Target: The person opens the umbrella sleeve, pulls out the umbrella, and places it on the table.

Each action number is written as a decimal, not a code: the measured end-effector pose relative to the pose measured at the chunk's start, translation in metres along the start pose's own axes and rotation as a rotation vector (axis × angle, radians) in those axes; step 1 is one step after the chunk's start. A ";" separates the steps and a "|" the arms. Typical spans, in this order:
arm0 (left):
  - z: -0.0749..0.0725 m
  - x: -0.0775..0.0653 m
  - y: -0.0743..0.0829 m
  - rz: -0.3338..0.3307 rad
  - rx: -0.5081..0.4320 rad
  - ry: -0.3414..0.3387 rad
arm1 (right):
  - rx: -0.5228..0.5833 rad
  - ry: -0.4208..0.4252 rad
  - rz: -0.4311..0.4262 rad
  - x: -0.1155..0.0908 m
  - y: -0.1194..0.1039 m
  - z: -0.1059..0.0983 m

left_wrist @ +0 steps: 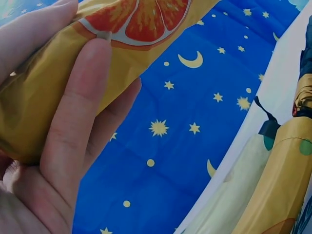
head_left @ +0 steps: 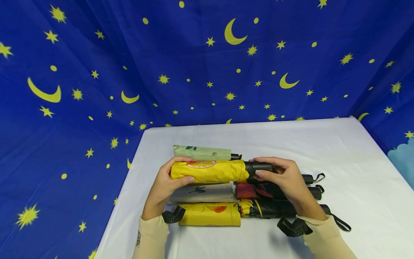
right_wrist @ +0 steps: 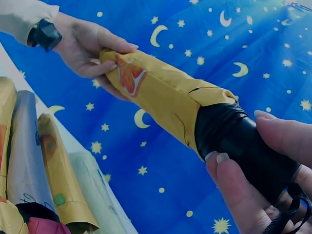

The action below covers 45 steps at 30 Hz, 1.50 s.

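Both hands hold a folded umbrella [head_left: 213, 173] in a yellow sleeve with a citrus-slice print, lifted above the other umbrellas. My left hand [head_left: 165, 183] grips its sleeved end, thumb on the near side. At the other end, my right hand [head_left: 288, 177] holds the black handle [right_wrist: 251, 151] between thumb and fingers; a black wrist strap [right_wrist: 287, 214] hangs by that palm. Below lie a white-sleeved umbrella [head_left: 203, 194] with a leaf print and, nearest me, another yellow-sleeved umbrella [head_left: 210, 215]. A pale green umbrella [head_left: 203, 152] lies farthest back.
Another yellow-sleeved umbrella [right_wrist: 63, 175] lies between the white and green ones, mostly hidden in the head view. A dark red and black canopy [head_left: 249, 190] sticks out of the white sleeve. Blue star-patterned cloth [head_left: 194, 54] walls the white table [head_left: 365, 180].
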<state>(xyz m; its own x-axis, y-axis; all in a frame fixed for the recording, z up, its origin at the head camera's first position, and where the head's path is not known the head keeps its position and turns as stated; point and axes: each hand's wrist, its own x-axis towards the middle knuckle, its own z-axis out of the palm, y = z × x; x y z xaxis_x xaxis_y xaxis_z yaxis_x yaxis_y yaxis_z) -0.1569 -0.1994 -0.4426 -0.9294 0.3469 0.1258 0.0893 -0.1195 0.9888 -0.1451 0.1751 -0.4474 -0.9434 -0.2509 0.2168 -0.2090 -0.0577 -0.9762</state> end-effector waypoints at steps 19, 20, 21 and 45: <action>-0.002 0.001 0.002 0.071 0.002 -0.004 | 0.050 0.042 -0.052 -0.005 0.006 -0.003; -0.002 0.001 0.001 0.076 0.004 -0.005 | 0.051 0.040 -0.057 -0.005 0.007 -0.003; -0.002 0.001 0.001 0.080 0.008 -0.006 | 0.054 0.036 -0.061 -0.005 0.007 -0.004; -0.007 -0.003 0.004 0.041 0.013 0.054 | 0.132 0.024 -0.133 -0.006 0.012 -0.015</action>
<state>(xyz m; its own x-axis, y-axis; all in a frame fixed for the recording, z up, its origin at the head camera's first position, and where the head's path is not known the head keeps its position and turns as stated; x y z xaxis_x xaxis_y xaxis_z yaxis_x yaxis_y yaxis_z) -0.1562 -0.2073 -0.4397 -0.9427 0.2915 0.1622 0.1322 -0.1200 0.9839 -0.1458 0.1909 -0.4605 -0.9158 -0.2097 0.3426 -0.2983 -0.2160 -0.9297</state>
